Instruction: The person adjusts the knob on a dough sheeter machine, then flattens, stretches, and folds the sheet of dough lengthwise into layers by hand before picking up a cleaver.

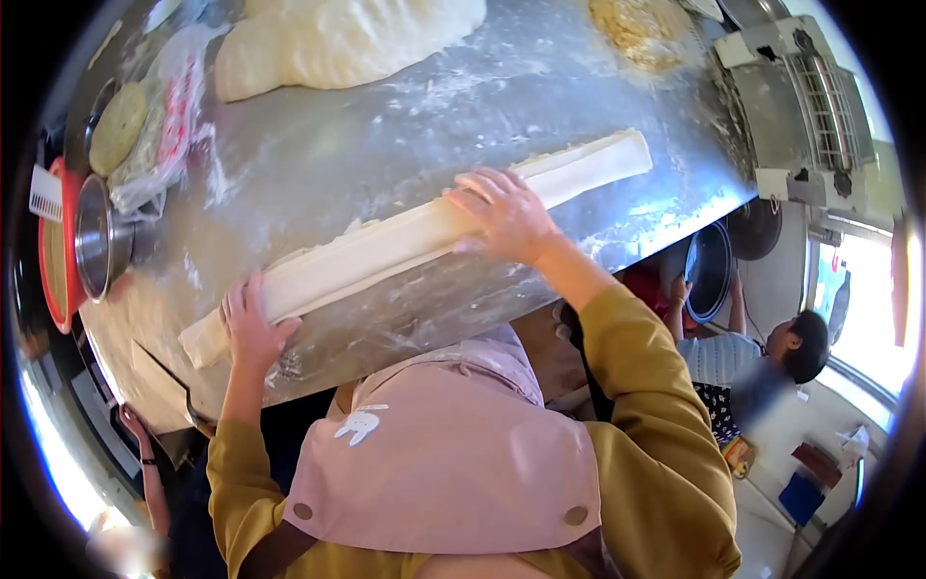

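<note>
A long folded strip of dough (381,253) lies slantwise across the floured metal tabletop, its right end farther from me. My left hand (253,326) is near the strip's left end, fingers over the top and thumb at the near side. Farther right, my right hand (503,214) straddles the strip, with fingers bent over the far edge and thumb by the near edge. Both hands are closed loosely around the dough, which rests on the table. Beyond it sits a large pale mass of dough (347,43).
A plastic bag (178,111), a metal bowl (95,236) and a red basin (56,280) stand at left. Yellowish paste (637,34) spreads at the back right, near a machine with a wire guard (825,106). One person (723,357) holds a dark round pan (709,270); another's hand (132,421) is lower left.
</note>
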{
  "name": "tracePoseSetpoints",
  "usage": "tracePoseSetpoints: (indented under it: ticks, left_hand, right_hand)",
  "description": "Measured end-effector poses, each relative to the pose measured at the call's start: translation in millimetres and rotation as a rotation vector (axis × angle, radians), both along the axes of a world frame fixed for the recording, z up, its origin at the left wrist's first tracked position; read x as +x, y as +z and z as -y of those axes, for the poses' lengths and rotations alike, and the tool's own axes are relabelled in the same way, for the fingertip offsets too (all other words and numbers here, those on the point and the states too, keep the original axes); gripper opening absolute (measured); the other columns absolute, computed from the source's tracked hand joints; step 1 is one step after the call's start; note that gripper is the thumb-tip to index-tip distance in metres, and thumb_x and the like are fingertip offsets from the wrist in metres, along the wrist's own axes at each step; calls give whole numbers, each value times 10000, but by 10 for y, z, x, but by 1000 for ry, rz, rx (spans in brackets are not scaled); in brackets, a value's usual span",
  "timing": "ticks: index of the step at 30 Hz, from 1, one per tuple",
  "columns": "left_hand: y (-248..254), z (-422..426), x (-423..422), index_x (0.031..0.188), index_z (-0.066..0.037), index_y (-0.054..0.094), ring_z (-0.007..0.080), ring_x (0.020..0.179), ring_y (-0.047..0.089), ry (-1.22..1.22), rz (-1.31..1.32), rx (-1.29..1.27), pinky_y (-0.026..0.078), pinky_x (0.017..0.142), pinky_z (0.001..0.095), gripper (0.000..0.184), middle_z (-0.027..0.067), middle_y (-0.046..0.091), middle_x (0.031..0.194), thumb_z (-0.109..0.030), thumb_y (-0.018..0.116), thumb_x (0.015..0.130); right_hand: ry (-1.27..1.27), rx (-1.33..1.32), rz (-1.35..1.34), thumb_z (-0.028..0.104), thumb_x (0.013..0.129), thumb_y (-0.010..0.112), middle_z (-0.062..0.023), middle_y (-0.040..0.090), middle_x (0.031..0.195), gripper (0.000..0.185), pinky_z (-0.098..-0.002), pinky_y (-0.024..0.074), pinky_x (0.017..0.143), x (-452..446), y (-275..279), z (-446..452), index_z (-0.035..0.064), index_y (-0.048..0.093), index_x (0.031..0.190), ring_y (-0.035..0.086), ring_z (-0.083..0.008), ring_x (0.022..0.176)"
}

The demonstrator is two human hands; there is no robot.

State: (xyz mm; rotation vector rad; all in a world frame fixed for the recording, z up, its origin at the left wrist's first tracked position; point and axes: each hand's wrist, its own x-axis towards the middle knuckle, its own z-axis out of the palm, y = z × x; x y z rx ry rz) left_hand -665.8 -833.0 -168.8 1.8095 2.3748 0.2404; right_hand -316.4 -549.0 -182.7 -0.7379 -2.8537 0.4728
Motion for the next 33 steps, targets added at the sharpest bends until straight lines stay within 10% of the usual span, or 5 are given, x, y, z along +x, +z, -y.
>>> tracePoseSetpoints:
  ticks: [4,12,20,28,33]
  left_hand:
    - [196,-700,925,1408,-84,458,397,1270,432,-161,18,51,337,1055,514,904,193,485,1348,-541,768,692]
    - [-245,-1276,1229,1376,-140,507,347,1190,506,-104,-71,-142,387,1018,484,831,118,537,1293,-570,734,702]
    - [-60,-656,1098,1486,-30,309,452,1378,298,-34,-53,182,233,1132,531,802,264,310,1501,-459,611,879]
    - [-696,987,543,1508,71,155,454,1432,212,942,-89,102,155,1175,515,805,312,191,1547,-384,517,951]
    - [-731,1068,537,1496,102,115,477,1436,178,836,-127,68,108,1185,519,843,328,188,1546,-359,524,921]
  right_hand:
    - [-108,151,170,696,602,748,-76,501,1422,907,-560,238,1171,944,223,-755,213,557,1346,342,-324,1412]
    - [-126,72,267,629,554,811,-61,562,1313,885,-450,434,1013,1355,36,-1324,192,585,1290,540,-339,1195]
    - [-485,-12,-156,269,860,598,-237,339,1526,721,-479,204,1180,3018,-70,-1399,18,338,1484,284,-400,1430]
    - [-394,38,114,527,907,468,-271,228,1567,857,-520,150,1186,2600,-206,-523,-15,214,1520,204,-448,1455]
    - [-235,45,87,798,838,402,-315,249,1535,1104,-560,193,1161,1719,-214,166,-62,203,1500,247,-488,1421]
